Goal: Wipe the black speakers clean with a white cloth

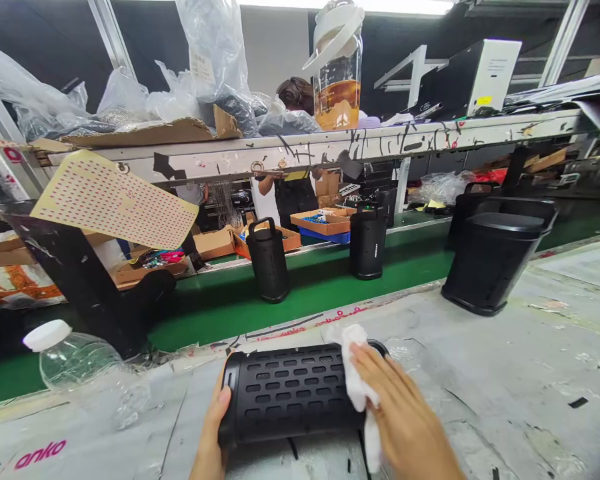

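Observation:
A black cylindrical portable speaker (290, 393) with a perforated grille and a carry handle lies on its side on the scuffed grey workbench (485, 373). My left hand (213, 423) grips its near left end, thumb on the end cap. My right hand (403, 417) presses a crumpled white cloth (357, 380) against the speaker's right part. The cloth hangs down over the body, and the speaker's underside is hidden.
Several upright black speakers (269, 260) stand along a green conveyor belt (300, 313). A plastic bottle (67, 353) lies at the bench's left. Behind the overhead shelf (300, 150), a co-worker (293, 193) stands near cardboard trays of parts (323, 221). A black stand (80, 287) rises at left.

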`<state>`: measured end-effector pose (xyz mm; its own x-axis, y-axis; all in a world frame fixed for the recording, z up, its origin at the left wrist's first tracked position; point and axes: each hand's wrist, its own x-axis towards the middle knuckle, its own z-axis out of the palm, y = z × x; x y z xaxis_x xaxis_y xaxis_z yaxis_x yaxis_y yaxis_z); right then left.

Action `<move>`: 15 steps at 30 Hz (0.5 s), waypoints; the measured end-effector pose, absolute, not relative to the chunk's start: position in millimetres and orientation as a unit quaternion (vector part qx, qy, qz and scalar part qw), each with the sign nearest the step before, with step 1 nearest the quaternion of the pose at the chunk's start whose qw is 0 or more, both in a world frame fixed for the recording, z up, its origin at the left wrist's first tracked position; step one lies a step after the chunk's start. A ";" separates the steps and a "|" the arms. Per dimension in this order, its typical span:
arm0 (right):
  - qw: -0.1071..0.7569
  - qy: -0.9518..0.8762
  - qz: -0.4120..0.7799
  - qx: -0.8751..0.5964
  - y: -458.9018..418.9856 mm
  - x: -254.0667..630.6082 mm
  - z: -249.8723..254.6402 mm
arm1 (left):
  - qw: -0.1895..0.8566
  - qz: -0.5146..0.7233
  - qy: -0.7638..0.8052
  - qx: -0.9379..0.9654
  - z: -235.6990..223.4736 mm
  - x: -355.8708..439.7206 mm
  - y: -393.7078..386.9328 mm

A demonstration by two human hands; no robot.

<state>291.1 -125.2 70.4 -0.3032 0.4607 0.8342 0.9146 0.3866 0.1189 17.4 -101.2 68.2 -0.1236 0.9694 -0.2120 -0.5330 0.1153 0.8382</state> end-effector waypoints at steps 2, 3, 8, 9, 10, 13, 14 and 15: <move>0.382 -0.706 -0.274 -0.530 -124.7 328.1 68.6 | 0.612 0.617 0.430 0.245 68.9 18.7 -101.3; 0.398 -0.665 -0.232 -0.588 -124.4 344.1 68.2 | 0.611 0.619 0.429 0.243 68.6 19.1 -101.4; 0.499 -0.404 0.157 -0.751 -126.6 355.3 73.7 | 0.591 0.641 0.397 0.287 62.7 19.5 -106.5; 0.523 -0.383 0.256 -0.717 -127.7 344.3 75.4 | 0.577 0.650 0.383 0.314 61.4 19.5 -108.5; 0.546 -0.359 0.357 -0.667 -128.8 332.0 77.0 | 0.565 0.656 0.370 0.337 60.4 19.5 -110.4; 0.616 -0.226 0.542 -0.525 -131.3 305.3 81.9 | 0.563 0.654 0.348 0.366 60.2 18.3 -114.1; 0.648 -0.213 0.519 -0.514 -131.5 303.0 83.8 | 0.565 0.650 0.347 0.371 61.3 17.4 -114.1; 0.684 -0.229 0.461 -0.516 -131.4 304.0 85.8 | 0.560 0.647 0.347 0.384 63.1 16.2 -113.4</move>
<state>304.0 -131.4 85.8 0.4693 0.8680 -0.1622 -0.3942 0.0416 -0.9181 16.2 -113.4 63.1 -0.0796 0.9910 0.1079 -0.4581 -0.1325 0.8790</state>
